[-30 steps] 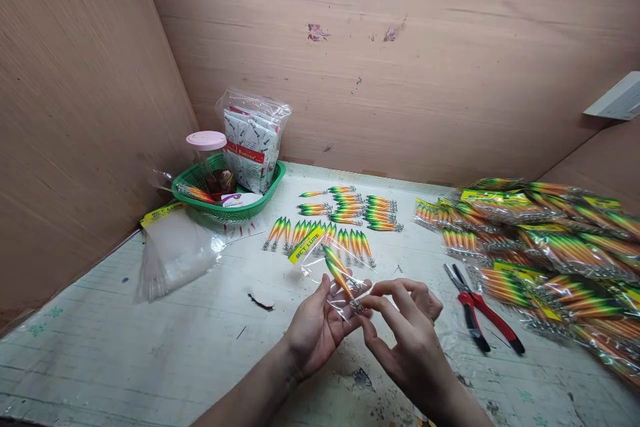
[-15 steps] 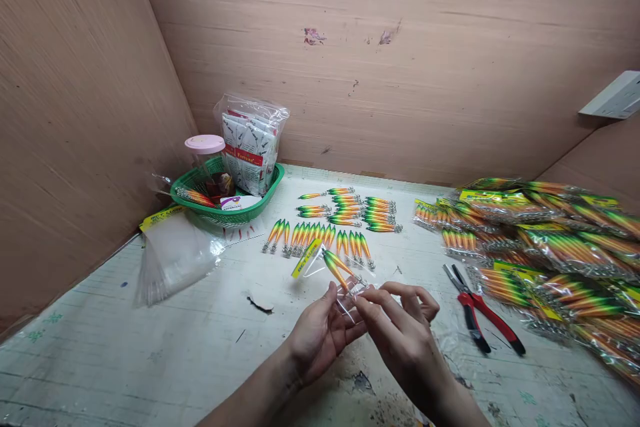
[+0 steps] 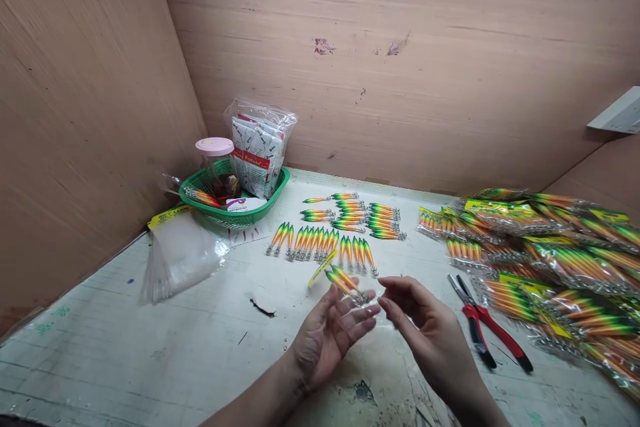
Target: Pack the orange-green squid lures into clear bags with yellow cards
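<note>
My left hand (image 3: 333,333) is palm up below the centre, its thumb and fingers closed on a clear plastic bag with a yellow header (image 3: 323,268). Inside the bag lie a few green-and-orange squid jigs (image 3: 345,282), their hooks toward my right hand. My right hand (image 3: 425,327) is just right of the bag's hook end, thumb and index finger curled close together. Anything between those fingertips is too small to make out. Beyond the hands, more squid jigs (image 3: 313,241) lie in a row, with further groups (image 3: 350,213) behind them.
Empty clear bags (image 3: 183,257) lie fanned at left, beside a green basket (image 3: 245,217) holding a pink-lidded jar (image 3: 215,147) and packets (image 3: 257,153). Red-handled pliers (image 3: 483,327) lie right of my hands. Packed jigs (image 3: 540,253) are piled at far right. A wooden panel (image 3: 375,93) stands behind.
My right hand has moved right, away from my left palm where its fingertips were. The bag has tilted flatter and lower in my left hand. The view has shifted slightly.
</note>
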A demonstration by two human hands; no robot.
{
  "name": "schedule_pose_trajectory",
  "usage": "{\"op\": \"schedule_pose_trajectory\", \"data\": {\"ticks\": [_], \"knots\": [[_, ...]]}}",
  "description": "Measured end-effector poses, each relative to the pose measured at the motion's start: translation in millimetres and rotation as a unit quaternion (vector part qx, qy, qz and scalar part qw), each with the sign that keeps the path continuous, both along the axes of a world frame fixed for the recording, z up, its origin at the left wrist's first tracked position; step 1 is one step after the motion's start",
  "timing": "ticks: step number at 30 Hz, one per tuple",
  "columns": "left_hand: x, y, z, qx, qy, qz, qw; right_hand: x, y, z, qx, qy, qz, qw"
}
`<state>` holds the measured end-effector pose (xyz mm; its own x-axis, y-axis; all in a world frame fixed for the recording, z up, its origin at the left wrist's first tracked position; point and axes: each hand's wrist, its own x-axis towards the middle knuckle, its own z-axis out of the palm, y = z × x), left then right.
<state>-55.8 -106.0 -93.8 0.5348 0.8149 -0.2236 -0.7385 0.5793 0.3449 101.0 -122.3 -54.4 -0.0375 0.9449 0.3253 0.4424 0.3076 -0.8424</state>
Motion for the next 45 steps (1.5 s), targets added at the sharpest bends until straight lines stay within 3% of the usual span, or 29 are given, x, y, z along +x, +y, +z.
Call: {"op": "schedule_pose_trajectory", "data": {"ticks": [4, 13, 17, 21, 28, 33, 37, 42, 45], "knots": [[-3, 4, 4.7, -0.052, -0.014, 0.071, 0.996, -6, -9, 2.2, 0.022, -0.033, 0.028, 0.999], [-4, 6, 4.2, -0.086, 0.027, 0.089, 0.992, -9, -5, -0.9, 0.027, -0.047, 0.014, 0.998], [-5, 8, 6.4, -0.086, 0.026, 0.110, 0.990, -3, -4, 0.0, 0.129, -0.120, -0.043, 0.983], [-6, 8, 7.8, -0.064, 0.006, 0.106, 0.992, -5, -8, -3.9, 0.193, -0.258, -0.028, 0.946], [-5, 6, 2.9, -0.059, 0.013, 0.081, 0.995, -18, -12, -12.8, 0.198, -0.241, -0.033, 0.949], [-10, 13, 4.3, -0.089, 0.062, 0.138, 0.985, 20, 25, -13.9, 0.145, -0.213, -0.064, 0.964], [-14, 17, 6.7, -0.088, 0.065, 0.145, 0.983, 48, 67, -34.6, 0.052, -0.277, 0.006, 0.959], [-15, 19, 7.8, -0.089, 0.057, 0.148, 0.983, 47, 93, -60.6, 0.043, -0.289, 0.055, 0.955], [-16, 21, 7.2, -0.097, 0.057, 0.160, 0.981, 47, 88, -55.8, 0.051, -0.281, 0.063, 0.956]]}}
